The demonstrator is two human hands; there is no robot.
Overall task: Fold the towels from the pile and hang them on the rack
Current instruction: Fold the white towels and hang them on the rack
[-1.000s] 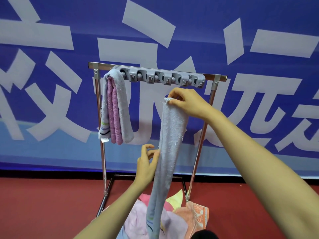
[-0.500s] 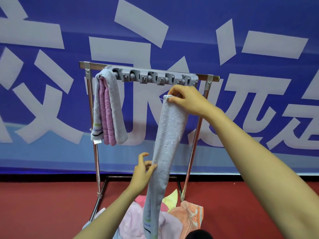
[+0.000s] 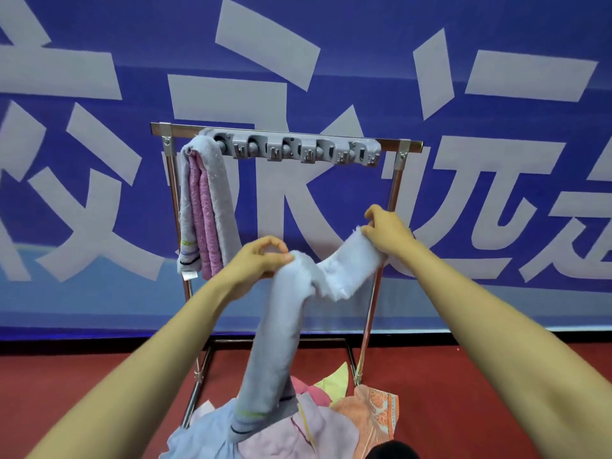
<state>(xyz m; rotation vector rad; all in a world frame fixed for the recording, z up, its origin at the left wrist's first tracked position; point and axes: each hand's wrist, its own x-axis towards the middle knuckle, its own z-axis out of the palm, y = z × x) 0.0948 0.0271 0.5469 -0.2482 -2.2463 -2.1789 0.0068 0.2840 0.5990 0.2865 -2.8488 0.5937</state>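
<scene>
Near the middle of the scene, in front of the rack [image 3: 395,180], a long pale grey towel [image 3: 291,326] is held up by both hands. Its upper end is pinched by the fingers [image 3: 369,230] of the right hand [image 3: 389,235], just left of the rack's right post. A bend further down its length is gripped by the curled fingers of the left hand [image 3: 261,261], so the cloth sags between the two hands. From the left hand the rest of the towel hangs down, and its striped lower end reaches the pile [image 3: 298,435] of towels lying on the red floor [image 3: 82,385] at the near foot of the rack. An orange patterned towel [image 3: 374,412] is seen at the right edge of the pile. At the left end of the rack's grey hook strip [image 3: 298,149], a folded grey and pink bundle [image 3: 212,207] is hung. Beyond the rack a blue banner [image 3: 331,44] with large pale characters is stretched.
</scene>
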